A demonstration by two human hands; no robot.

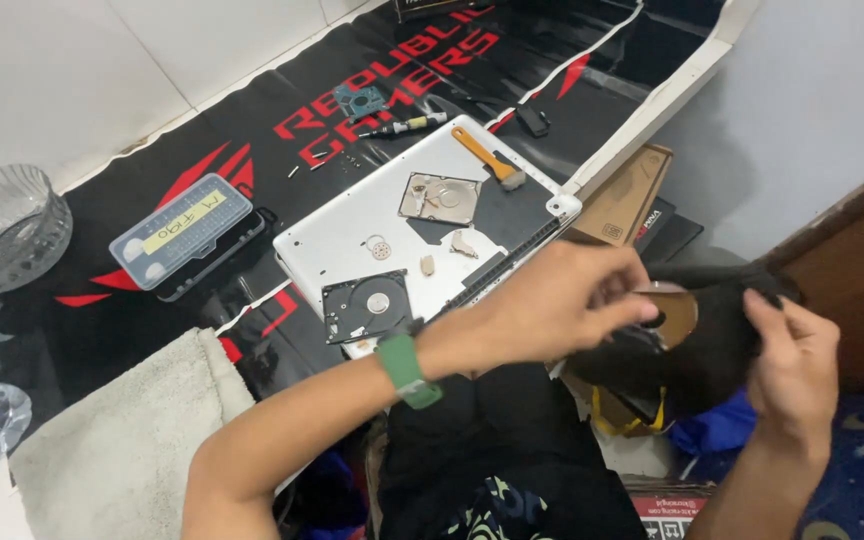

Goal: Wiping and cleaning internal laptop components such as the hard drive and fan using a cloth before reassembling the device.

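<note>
My left hand (562, 300), with a green band on the wrist, pinches a shiny round disk platter (674, 312) at its left edge. My right hand (790, 352) holds a black cloth (717, 340) wrapped around the platter's right side. Both hands are at the right of the view, off the mat's edge. An opened hard drive body (365, 306) lies on the front of a white laptop shell (337, 235). A silver drive cover (439, 198) rests further back on the shell.
A black and red mat (252, 150) covers the floor. On it lie a clear bit case (182, 230), a small circuit board (360, 100) and a screwdriver (402, 125). An orange-handled brush (487, 158) lies on the shell. A grey towel (122, 430) sits front left, cardboard boxes (627, 200) right.
</note>
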